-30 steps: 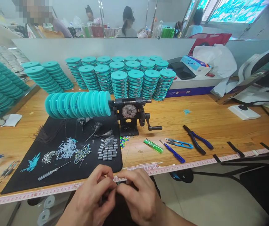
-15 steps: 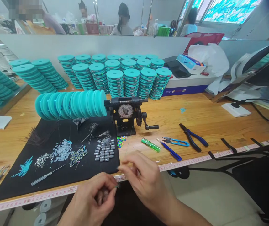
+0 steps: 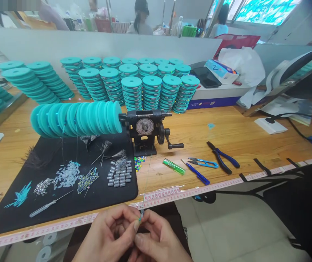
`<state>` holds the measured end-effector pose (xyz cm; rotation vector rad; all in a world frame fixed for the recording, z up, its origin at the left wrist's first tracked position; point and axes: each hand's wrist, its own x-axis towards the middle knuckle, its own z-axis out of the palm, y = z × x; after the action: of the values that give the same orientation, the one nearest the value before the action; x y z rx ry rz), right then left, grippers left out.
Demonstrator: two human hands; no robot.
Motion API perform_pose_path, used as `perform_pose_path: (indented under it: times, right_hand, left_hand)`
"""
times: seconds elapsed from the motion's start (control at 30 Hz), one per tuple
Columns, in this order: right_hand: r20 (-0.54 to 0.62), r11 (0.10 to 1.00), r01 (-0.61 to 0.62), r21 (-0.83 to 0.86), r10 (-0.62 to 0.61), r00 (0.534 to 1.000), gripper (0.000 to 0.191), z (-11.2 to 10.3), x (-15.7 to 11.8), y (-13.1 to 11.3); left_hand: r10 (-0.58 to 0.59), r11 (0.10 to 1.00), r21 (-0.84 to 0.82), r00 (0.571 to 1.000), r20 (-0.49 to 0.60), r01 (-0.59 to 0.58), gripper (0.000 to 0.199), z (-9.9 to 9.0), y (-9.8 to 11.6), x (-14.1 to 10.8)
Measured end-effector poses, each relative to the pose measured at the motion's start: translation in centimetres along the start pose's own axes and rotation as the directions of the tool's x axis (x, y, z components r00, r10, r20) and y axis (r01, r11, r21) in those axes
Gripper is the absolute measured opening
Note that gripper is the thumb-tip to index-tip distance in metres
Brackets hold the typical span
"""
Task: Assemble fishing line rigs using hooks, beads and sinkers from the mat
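My left hand (image 3: 114, 231) and my right hand (image 3: 160, 236) meet in front of the table edge, fingers pinched together. Between the fingertips shows a small grey piece (image 3: 142, 211) with a teal bit below it. From there a thin line (image 3: 146, 182) runs up toward the black hand-cranked winder (image 3: 145, 129). Both hands seem to grip the line and this piece; the exact hold is hidden by the fingers. Teal foam spools (image 3: 101, 118) sit on the winder's shaft. Grey cylinders (image 3: 119, 174) and coloured beads (image 3: 139, 163) lie closest beyond my hands.
On the black mat (image 3: 90, 203) lie clear sleeves (image 3: 67, 176), metal bits (image 3: 43, 186) and a needle tool (image 3: 45, 208). To the right are a green tube (image 3: 174, 166), a blue pen-like tool (image 3: 198, 174), thread snips (image 3: 203, 162) and pliers (image 3: 223, 157). Spool stacks (image 3: 152, 92) stand behind.
My right hand has come down and left to meet my left hand. The grey piece now shows between the fingertips, and the view has shifted slightly.
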<state>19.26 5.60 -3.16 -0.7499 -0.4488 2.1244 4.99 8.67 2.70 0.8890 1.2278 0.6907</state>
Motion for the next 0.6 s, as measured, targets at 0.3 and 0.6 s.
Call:
perform_pose_path:
  times: [0.3,0.6]
  right_hand:
    - [-0.075,0.992,0.014,-0.122,-0.023,0.997,0.044,-0.3,0.0,0.9]
    - [0.539,-0.357,0.41,-0.839,-0.644,0.542,0.02,-0.3,-1.5,-1.6]
  left_hand:
    - [-0.046,0.983,-0.162,0.976,0.212,0.082,0.032,-0.6,-0.5,0.7]
    - [0.389,0.747,0.475,0.885,0.256,-0.466,0.017,-1.6,-0.6,0.2]
